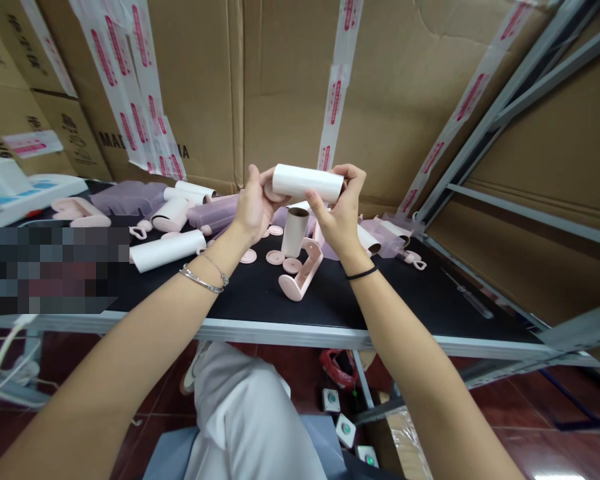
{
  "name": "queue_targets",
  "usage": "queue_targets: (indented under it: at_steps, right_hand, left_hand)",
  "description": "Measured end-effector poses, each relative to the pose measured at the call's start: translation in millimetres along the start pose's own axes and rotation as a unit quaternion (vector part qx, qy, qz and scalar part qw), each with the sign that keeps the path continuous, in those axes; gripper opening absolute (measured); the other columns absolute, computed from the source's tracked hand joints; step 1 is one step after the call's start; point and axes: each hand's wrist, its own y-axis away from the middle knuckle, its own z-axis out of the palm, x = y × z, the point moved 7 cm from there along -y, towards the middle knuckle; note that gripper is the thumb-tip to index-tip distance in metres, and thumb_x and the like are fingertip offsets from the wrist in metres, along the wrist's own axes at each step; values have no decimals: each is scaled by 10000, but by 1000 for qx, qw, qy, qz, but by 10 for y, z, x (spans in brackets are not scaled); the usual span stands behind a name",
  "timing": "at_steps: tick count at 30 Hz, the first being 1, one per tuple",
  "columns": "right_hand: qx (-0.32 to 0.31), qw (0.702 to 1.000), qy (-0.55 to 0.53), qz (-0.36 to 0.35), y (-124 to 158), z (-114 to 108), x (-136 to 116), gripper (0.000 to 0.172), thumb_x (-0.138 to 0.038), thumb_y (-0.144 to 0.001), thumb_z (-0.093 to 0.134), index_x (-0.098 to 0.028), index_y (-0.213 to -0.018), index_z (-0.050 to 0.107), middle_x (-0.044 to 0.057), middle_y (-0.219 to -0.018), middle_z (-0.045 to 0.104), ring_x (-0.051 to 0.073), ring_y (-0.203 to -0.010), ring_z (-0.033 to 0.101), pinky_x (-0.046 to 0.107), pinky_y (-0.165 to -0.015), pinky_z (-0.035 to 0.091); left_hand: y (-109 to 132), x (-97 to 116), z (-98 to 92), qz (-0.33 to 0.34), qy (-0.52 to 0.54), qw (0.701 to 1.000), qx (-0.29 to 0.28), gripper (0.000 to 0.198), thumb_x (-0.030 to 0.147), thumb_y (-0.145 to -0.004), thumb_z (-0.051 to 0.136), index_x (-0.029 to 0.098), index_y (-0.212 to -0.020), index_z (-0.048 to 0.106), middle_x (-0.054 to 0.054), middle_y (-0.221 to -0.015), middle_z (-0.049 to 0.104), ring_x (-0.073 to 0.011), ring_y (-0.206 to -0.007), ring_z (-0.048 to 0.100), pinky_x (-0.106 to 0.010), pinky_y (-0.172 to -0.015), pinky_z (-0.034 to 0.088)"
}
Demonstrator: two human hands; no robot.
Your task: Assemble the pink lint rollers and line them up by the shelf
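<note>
A white paper-covered roll (pixel 307 181) lies nearly level between my hands, raised above the black tabletop. My right hand (pixel 344 217) grips its right end, thumb along the front and fingers behind. My left hand (pixel 256 210) is at the other end, its fingers closed on a pale pink round cap (pixel 275 193) against or close beside the roll's end; I cannot tell whether the cap is seated. Below stands another white roll (pixel 295 233) with an open brown core. Beside it lies a pink curved holder (pixel 303 273), with loose pink discs (pixel 275 257) nearby.
More white rolls (pixel 169 251), purple translucent parts (pixel 130 199) and pink pieces lie along the back. A thin tool (pixel 467 297) rests at the right. Cardboard boxes (pixel 285 87) wall the rear, and a metal shelf frame (pixel 495 127) stands right. A white power strip (pixel 45 193) is at left.
</note>
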Motion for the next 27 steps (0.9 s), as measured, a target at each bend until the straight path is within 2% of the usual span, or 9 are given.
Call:
queue_targets:
  at_steps: [5, 8, 16, 27]
  right_hand:
    - [-51, 998, 23, -24, 41, 94, -79, 482, -532, -892, 539, -229, -1233, 385, 98, -1164, 474, 245, -1138, 527, 495, -1020, 451]
    - [-75, 997, 28, -21, 64, 140, -93, 473, -539, -899, 520, -228, -1232, 391, 100, -1151, 477, 253, -1135, 528, 497, -1022, 446]
    - [-77, 996, 32, -21, 72, 138, -72, 485, -549, -892, 527, -227, -1232, 401, 99, -1147, 475, 253, -1131, 526, 490, -1009, 453]
    - [-89, 995, 22, -26, 82, 149, -131, 468, -535, -897, 518, -239, -1232, 380, 97, -1146, 462, 251, -1124, 516, 481, -1006, 445]
  left_hand:
    - [-7, 41, -69, 22, -170, 985, 22, 654, 636, -961, 207, 212, -1396, 450, -119, -1386, 564, -266, -1300, 517, -381, -998, 493]
    - [-11, 75, -75, 44, -220, 974, 21, 650, 612, -974, 170, 224, -1443, 398, -124, -1435, 519, -276, -1354, 466, -391, -1012, 474]
    - [-10, 122, -49, 74, -198, 977, 3, 711, 547, -979, -14, 194, -1452, 383, -128, -1453, 501, -246, -1394, 426, -390, -1072, 423]
    - [0, 128, -61, 60, -233, 970, 11, 693, 579, -978, 32, 214, -1450, 384, -117, -1439, 516, -256, -1400, 417, -386, -1040, 442]
